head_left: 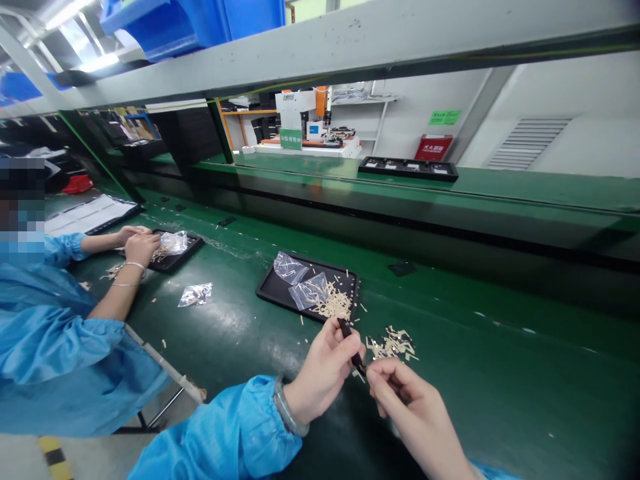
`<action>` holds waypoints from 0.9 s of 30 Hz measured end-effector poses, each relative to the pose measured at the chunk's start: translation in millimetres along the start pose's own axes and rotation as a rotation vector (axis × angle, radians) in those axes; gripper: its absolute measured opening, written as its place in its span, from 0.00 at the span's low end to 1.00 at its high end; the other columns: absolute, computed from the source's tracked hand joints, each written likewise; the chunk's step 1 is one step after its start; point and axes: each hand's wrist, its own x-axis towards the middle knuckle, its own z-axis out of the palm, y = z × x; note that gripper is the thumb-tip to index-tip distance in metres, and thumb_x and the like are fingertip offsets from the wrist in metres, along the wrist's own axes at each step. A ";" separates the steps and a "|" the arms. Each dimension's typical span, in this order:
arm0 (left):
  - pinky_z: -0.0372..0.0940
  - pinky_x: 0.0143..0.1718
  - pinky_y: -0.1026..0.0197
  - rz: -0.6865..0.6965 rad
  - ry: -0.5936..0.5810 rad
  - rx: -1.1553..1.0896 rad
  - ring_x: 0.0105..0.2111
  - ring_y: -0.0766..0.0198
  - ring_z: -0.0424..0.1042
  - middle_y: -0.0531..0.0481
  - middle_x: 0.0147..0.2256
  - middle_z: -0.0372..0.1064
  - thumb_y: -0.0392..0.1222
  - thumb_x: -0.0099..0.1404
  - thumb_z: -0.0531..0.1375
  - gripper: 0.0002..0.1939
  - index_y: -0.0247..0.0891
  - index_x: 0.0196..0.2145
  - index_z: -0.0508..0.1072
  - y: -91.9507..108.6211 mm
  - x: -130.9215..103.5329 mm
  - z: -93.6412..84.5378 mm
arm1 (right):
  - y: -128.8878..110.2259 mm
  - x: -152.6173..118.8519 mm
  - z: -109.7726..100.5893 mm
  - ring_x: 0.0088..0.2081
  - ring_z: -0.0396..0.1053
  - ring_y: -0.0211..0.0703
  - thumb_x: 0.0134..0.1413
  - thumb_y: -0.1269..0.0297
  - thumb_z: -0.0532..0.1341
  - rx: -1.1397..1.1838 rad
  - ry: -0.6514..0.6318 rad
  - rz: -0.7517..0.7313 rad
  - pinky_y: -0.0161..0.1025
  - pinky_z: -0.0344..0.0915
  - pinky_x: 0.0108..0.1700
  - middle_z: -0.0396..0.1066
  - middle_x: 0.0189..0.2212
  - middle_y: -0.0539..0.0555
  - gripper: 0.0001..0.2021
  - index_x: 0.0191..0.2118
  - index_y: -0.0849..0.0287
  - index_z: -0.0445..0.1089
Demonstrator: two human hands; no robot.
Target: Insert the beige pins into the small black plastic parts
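My left hand [327,367] is closed round a slim black piece [353,347], held at a slant above the green table. The piece's exact kind I cannot make out. At its lower end my right hand [415,400] pinches with thumb and forefinger; whatever lies between those fingertips is too small to name. Just beyond my hands is a pile of small beige strips [393,343] on the table. Behind my left hand lies a black tray [285,290] with clear plastic bags [310,291] and more beige strips [337,303] in it.
A co-worker in a blue sleeve [55,333] sits at the left, both hands [140,247] over another black tray [175,260]. A small clear bag [195,295] lies between us. Along the back runs a raised green ledge [530,190] bearing a long black tray [407,169]; a shelf beam [350,40] crosses overhead.
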 end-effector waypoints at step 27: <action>0.56 0.35 0.64 0.160 0.146 0.191 0.30 0.70 0.60 0.55 0.29 0.58 0.41 0.59 0.61 0.10 0.37 0.32 0.61 -9.9 -9.8 0.1 | -7.6 -4.8 -9.3 0.19 0.64 0.37 0.53 0.74 0.58 -0.820 0.136 -0.789 0.38 0.57 0.26 0.69 0.18 0.50 0.06 0.35 0.60 0.70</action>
